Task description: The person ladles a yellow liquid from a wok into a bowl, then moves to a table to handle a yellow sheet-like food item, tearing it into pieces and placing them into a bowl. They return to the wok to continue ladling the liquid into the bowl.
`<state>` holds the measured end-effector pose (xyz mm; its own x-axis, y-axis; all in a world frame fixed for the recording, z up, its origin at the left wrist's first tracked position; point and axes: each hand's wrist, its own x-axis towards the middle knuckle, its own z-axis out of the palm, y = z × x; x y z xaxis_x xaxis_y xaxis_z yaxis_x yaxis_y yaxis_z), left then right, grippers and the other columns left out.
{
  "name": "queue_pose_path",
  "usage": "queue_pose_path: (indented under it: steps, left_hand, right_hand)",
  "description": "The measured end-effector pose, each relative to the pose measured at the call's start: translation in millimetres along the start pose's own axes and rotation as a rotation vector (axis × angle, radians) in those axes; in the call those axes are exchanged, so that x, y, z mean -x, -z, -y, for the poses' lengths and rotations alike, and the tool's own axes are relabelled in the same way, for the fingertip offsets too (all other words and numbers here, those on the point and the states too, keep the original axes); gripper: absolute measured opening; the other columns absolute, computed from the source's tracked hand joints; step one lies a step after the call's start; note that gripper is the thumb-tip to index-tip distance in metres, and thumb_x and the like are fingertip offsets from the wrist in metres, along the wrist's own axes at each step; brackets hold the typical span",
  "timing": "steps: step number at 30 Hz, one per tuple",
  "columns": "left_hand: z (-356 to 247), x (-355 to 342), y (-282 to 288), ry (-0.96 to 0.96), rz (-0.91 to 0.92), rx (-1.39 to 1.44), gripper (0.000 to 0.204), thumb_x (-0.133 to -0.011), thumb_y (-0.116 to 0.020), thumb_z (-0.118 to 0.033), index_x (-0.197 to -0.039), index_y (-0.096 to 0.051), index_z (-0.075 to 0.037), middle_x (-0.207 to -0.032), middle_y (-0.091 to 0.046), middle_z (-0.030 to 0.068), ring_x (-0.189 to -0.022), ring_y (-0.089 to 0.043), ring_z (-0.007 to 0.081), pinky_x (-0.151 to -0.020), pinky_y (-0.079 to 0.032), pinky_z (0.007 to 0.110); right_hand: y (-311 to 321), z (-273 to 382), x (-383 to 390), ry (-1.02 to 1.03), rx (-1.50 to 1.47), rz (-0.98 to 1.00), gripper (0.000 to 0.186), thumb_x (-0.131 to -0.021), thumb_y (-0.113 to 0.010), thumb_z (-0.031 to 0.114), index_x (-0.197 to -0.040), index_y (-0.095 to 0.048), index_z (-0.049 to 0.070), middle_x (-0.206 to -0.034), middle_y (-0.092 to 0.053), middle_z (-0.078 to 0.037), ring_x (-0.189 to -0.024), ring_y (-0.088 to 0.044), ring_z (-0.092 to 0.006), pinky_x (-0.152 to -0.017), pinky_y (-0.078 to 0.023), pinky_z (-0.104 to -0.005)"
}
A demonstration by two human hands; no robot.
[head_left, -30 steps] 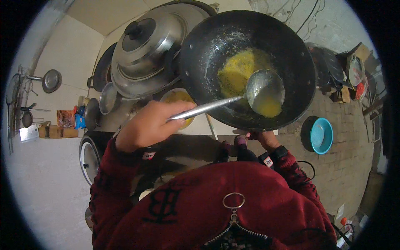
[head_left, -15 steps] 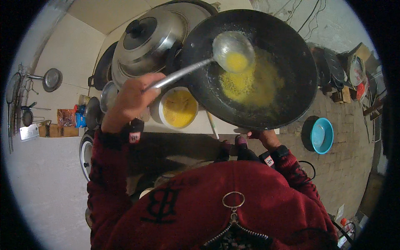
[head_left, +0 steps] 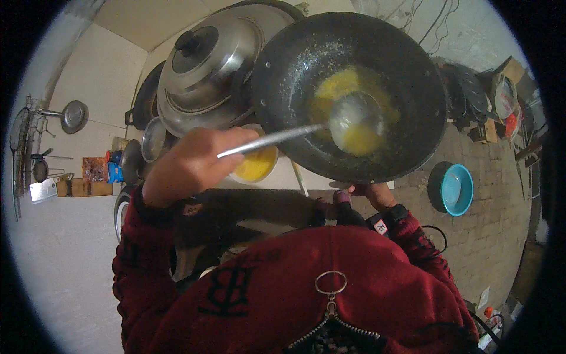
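My left hand (head_left: 188,160) is wrapped round the handle of a metal ladle (head_left: 354,121). The ladle's bowl is low inside a large dark wok (head_left: 289,106), with some yellow liquid in it. A thin yellow layer that looks like egg (head_left: 337,84) lies on the wok's bottom. My right hand (head_left: 378,194) grips the wok at its near edge; most of its fingers are hidden beneath the rim. Partly behind my left hand stands a white bowl (head_left: 275,166) of beaten yellow egg.
Left of the wok sits a big lidded metal pot (head_left: 221,71). A pale stick (head_left: 299,177) lies on the counter (head_left: 321,182). At the right, a turquoise basin (head_left: 456,190) is on the brick floor. Pans and a cleaver (head_left: 43,187) line the left wall.
The ladle has moved right and nearer to me inside the wok, with my left hand following. My right hand stays at the near edge.
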<state>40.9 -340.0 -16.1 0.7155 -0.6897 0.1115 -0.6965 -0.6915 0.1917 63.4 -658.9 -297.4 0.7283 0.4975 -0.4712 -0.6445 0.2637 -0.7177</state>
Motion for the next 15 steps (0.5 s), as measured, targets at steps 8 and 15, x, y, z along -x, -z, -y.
queue_pose_path:
  steps: [8, 15]
  left_hand:
    - [-15.4, -19.8, -15.3, 0.584, 0.166, 0.768, 0.033, -0.085, -0.051, -0.008, -0.116, -0.053, 0.003, -0.098, -0.062, 0.0081, -0.087, -0.055, 0.0105, -0.076, -0.043, 0.024]
    - [-30.2, 12.9, -8.9, 0.835, -0.035, 0.926, 0.031, -0.084, -0.052, -0.007, -0.113, -0.053, 0.004, -0.089, -0.061, 0.0067, -0.078, -0.054, 0.01, -0.069, -0.044, 0.024]
  right_hand:
    - [-3.5, 3.0, -2.3, 0.02, 0.02, 0.028, 0.033, -0.089, -0.052, 0.023, -0.114, -0.048, 0.002, -0.095, -0.058, -0.008, -0.07, -0.059, -0.0165, -0.066, -0.052, -0.031]
    - [10.5, -6.2, -2.9, 0.021, 0.098, 0.025, 0.038, -0.087, -0.056, 0.023, -0.118, -0.047, 0.002, -0.109, -0.054, -0.01, -0.084, -0.058, -0.0204, -0.068, -0.052, -0.0331]
